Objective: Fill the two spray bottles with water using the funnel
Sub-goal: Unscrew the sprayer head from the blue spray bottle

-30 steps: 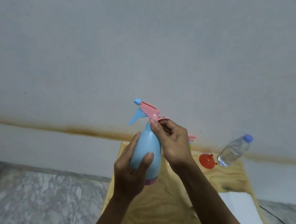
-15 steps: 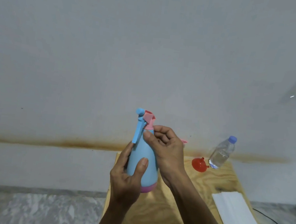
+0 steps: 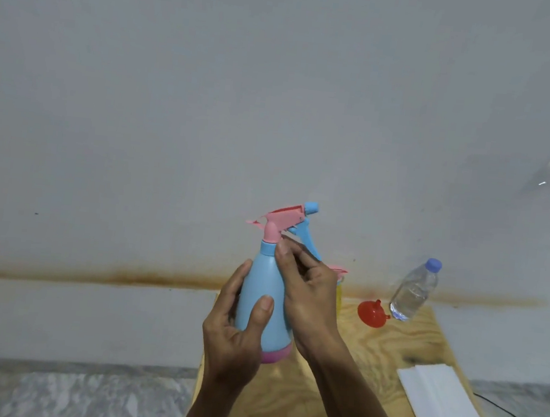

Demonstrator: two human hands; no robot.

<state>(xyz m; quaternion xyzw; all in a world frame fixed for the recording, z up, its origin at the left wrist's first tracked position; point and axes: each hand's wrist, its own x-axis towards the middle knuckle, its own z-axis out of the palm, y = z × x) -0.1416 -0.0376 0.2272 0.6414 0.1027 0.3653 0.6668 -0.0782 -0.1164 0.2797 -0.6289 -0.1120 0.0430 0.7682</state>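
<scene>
The blue spray bottle is held upright above the bench; our left hand grips its body while our right hand's fingers pinch the collar. We should hold the body steady and twist only the collar.

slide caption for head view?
Left hand holds blue plastic spray bottle; right hand grips its collar.
</scene>
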